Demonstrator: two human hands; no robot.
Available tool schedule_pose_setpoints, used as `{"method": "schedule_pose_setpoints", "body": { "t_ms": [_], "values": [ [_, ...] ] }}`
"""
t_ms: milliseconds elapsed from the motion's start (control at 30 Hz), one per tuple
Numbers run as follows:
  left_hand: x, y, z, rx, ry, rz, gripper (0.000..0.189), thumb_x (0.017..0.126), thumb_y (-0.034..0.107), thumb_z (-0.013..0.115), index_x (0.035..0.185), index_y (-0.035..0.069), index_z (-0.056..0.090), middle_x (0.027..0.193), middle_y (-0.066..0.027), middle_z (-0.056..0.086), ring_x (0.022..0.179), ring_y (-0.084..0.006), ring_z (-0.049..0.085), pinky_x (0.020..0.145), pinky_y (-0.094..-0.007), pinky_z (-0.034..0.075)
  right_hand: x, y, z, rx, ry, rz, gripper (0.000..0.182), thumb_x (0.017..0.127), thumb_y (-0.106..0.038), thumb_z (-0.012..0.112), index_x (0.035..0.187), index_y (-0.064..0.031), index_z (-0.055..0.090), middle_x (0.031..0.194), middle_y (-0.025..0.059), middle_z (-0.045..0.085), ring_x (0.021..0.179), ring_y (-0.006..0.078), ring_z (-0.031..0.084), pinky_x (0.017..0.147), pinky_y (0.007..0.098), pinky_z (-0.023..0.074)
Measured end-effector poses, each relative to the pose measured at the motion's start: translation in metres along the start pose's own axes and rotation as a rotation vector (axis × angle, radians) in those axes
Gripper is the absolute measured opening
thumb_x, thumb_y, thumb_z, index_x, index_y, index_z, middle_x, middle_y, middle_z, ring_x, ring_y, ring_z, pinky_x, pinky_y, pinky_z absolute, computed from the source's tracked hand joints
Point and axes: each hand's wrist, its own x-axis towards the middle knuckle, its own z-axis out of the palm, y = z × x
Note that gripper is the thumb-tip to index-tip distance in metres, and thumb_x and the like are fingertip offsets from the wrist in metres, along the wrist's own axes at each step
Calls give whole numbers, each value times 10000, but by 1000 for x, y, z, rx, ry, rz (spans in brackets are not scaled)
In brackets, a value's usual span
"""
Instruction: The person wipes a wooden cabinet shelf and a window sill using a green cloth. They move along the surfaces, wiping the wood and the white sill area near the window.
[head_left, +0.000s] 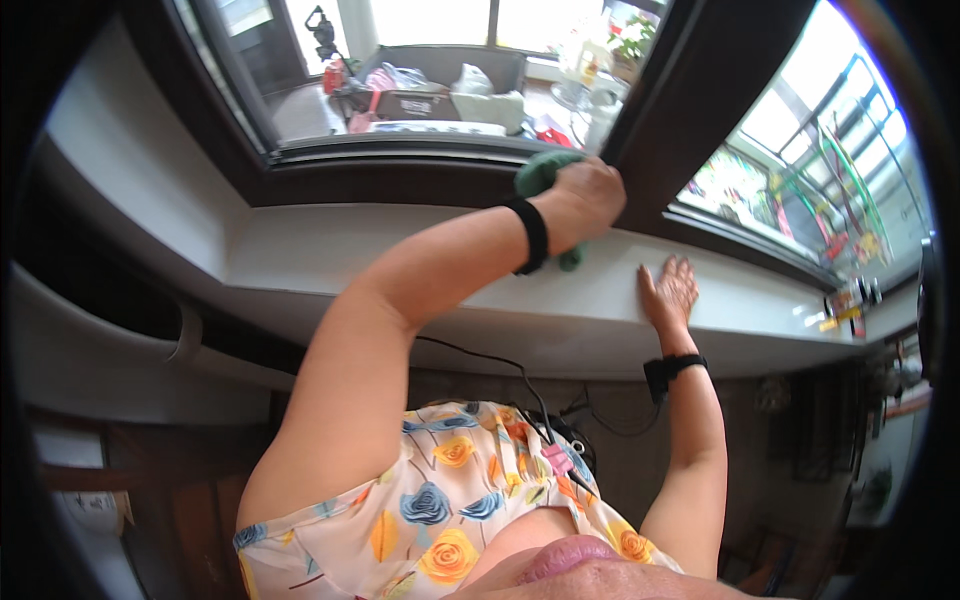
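My left hand (592, 195) is closed around a green cloth (547, 171), at the lower corner of a dark brown window frame (420, 180). Part of the cloth bulges out against the frame's bottom rail, and another end hangs below my wrist over the white windowsill (315, 232). The grip itself is partly hidden by the back of the hand. My right hand (671, 292) rests palm down on the sill farther right, fingers spread, holding nothing. A black band circles each wrist.
Behind the opening, a grey bin (412, 105) holds plastic bags. Small items (847, 304) stand on the sill's right end. A black cable (480, 352) with a pink clip (557, 459) runs across my front. A curved pale chair-like back (97, 322) is at left.
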Motion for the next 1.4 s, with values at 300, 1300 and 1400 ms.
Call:
{"method": "schedule_pose_setpoints", "body": {
  "t_ms": [300,1300,1400],
  "values": [
    [-34,-25,11,-20,245,67,208,742,140,583,904,10,581,885,-150,603,742,-250,636,594,-329,533,1,3,0,-7,1,-2,769,858,-555,423,1366,13,323,1440,241,252,1361,351,188,1099,451,124],
    [-212,-308,-150,328,1223,-459,566,772,234,688,1284,172,455,1340,-270,330,1187,-456,412,849,-497,467,-1,-1,-5,-10,-16,6,772,861,-552,415,1375,13,308,1447,233,245,1365,346,182,1105,443,128],
    [-218,-296,-123,316,1173,-469,582,790,221,664,1295,90,406,1322,-344,289,1176,-521,375,871,-520,450,-5,-5,-10,-11,-19,6,762,860,-543,421,1367,17,321,1442,235,254,1362,349,190,1102,443,134]
  ]
}}
